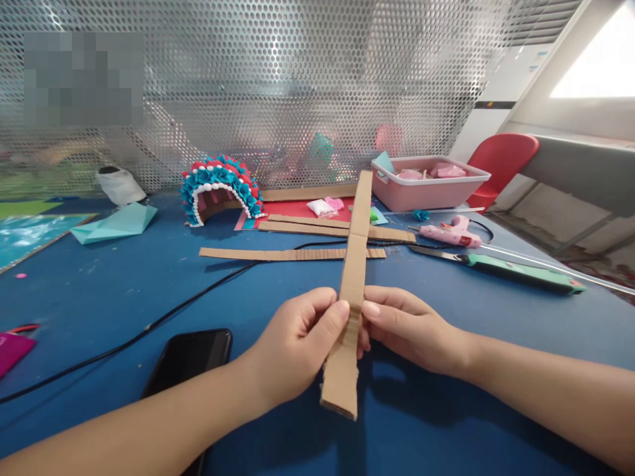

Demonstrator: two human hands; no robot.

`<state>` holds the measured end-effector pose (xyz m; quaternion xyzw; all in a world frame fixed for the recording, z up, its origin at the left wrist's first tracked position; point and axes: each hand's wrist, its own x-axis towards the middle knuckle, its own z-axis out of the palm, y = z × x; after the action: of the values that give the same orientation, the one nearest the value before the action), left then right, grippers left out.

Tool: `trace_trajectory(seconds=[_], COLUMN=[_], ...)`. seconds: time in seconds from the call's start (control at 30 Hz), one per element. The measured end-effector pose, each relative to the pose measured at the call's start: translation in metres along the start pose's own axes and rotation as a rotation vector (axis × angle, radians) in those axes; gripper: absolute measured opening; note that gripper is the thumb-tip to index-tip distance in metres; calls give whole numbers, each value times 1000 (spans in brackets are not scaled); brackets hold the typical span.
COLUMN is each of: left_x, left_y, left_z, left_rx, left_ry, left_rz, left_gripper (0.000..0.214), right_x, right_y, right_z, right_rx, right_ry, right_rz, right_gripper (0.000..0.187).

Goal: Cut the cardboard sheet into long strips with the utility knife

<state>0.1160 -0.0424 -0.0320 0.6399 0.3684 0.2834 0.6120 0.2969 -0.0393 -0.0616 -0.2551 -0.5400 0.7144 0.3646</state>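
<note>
Between my two hands a long cardboard strip (356,264) is held above the blue table, its far end pointing away from me. My left hand (302,337) pinches its left edge with thumb and fingers. On the opposite edge, my right hand (414,324) grips it at about the same height, some fingers hidden behind the strip. Creases cross the cardboard near my thumbs, and its near end looks rough. Beyond it lies another cardboard strip (248,254), with more strips (307,228) farther back. Under my left forearm sits a black phone (191,354).
A green-handled cutter (520,272) and a pink glue gun (449,233) lie right. Behind them stands a pink basket (411,193). An arch decorated in blue and red (223,175) stands back left. A black cable (173,307) crosses the blue table (119,284). Perforated metal (297,79) borders the back.
</note>
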Motion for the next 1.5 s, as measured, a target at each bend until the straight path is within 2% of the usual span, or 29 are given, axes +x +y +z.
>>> trace_trajectory(seconds=[0.13, 0.33, 0.53, 0.77, 0.87, 1.07, 1.23, 1.37, 1.5], left_x=[1, -1, 2, 3, 4, 4, 4, 4, 5], left_y=[1, -2, -6, -9, -10, -5, 2, 3, 4], left_z=[-2, -2, -1, -2, -2, -2, -2, -3, -5], left_rx=[-73, 57, -86, -91, -113, -54, -164, -198, -193], left_ry=[-66, -80, -48, -138, -167, -99, -109, -186, -200], left_rz=[20, 67, 22, -67, -89, -29, -10, -29, -80], left_gripper=[30, 33, 31, 33, 35, 36, 31, 23, 21], right_x=[1, 1, 0, 0, 0, -2, -3, -3, -4], right_y=[1, -1, -3, -10, -10, -3, -2, -4, -5], right_z=[1, -1, -3, 5, 5, 0, 0, 4, 6], right_rx=[4, 47, -66, -126, -165, -73, -77, -138, -166], right_ry=[25, 17, 65, 145, 103, -25, 38, 2, -21], right_rz=[28, 53, 50, 183, 215, 79, 43, 59, 90], right_gripper=[31, 26, 24, 13, 13, 22, 33, 35, 36])
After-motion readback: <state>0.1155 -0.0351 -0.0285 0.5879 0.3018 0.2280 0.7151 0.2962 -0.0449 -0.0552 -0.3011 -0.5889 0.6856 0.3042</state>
